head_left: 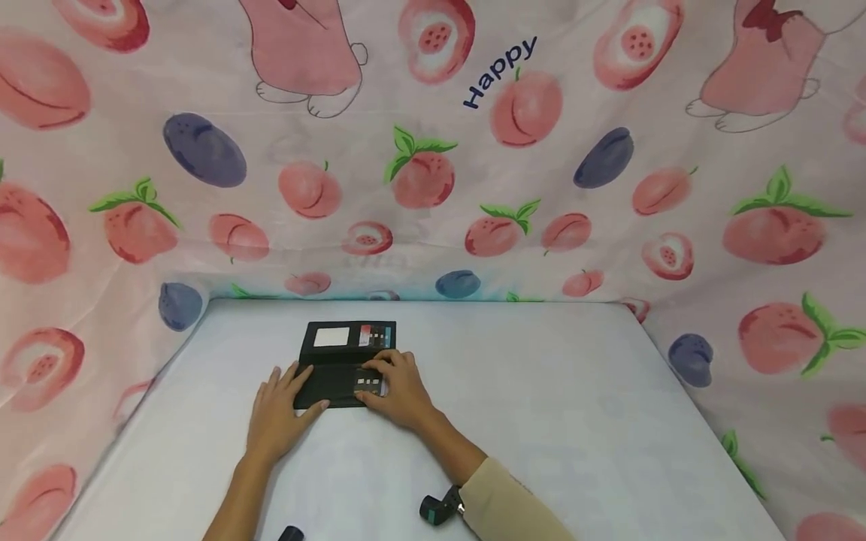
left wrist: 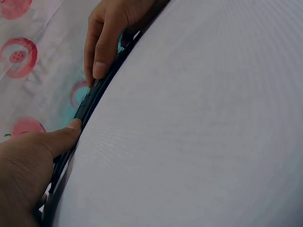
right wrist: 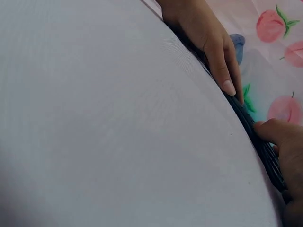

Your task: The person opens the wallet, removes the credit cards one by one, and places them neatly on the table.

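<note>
A black wallet (head_left: 331,385) lies unfolded on the white table. Its upper half has a white window (head_left: 331,336) and some colourful cards (head_left: 375,336) at the right. On the lower half's right side is a dark card (head_left: 368,382), pinched between the thumb and fingers of my right hand (head_left: 406,394). My left hand (head_left: 274,421) rests on the wallet's left side, fingers extended and thumb at the lower edge. Both wrist views show the wallet nearly edge-on as a thin dark strip (left wrist: 85,109), hiding the card's face.
The white table (head_left: 575,413) stretches to both sides and in front. A fruit-patterned cloth (head_left: 433,113) hangs behind it and along its sides. A dark device (head_left: 440,509) is by the right sleeve, and part of another dark object (head_left: 291,533) shows at the bottom edge.
</note>
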A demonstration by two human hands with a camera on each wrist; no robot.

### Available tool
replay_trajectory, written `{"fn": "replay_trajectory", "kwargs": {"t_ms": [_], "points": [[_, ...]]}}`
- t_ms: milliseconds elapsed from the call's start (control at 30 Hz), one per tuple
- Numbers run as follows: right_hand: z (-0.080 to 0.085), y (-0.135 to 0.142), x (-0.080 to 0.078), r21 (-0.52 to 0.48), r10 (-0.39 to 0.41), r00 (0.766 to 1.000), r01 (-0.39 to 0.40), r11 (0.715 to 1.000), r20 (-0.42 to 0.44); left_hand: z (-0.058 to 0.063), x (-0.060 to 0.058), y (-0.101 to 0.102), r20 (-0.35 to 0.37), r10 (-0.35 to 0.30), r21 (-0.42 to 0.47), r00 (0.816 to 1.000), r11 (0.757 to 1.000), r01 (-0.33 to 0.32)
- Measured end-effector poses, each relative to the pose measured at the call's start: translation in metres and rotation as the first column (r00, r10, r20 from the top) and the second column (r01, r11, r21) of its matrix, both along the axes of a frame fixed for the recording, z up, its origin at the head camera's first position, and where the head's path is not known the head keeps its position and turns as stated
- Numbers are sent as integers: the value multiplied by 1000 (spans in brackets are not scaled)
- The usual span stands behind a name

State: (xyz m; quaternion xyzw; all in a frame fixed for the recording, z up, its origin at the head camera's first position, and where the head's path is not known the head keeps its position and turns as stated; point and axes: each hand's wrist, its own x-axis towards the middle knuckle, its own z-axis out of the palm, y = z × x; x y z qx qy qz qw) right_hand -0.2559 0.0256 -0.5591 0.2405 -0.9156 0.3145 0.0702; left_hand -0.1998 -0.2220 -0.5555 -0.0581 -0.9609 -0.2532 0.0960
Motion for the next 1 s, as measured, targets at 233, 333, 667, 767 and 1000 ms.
{"fn": "replay_trajectory", "kwargs": {"t_ms": [233,333,667,767,1000], "points": [[-1,-2,2,-2,11,1000,-11,1000,0,-1,5,-2,-18,15,-21,1000,1000,-16],[-1,0,2,9,-2,1000,2,1000,-8,-1,2,1,-17,4,-21,1000,1000,-4],[0,3,1,-7,11,1000,-12,1000,-23,-1,2,3,-42,4,-22,999,1000,-5],[-3,3,2,-1,-8,1000,8,1000,-4,-4,2,4,-48,2,-27,999,1000,-3],[-4,2,1,16,-1,1000,2,1000,-27,-1,2,5,-28,15,-33,1000,999,-15]]}}
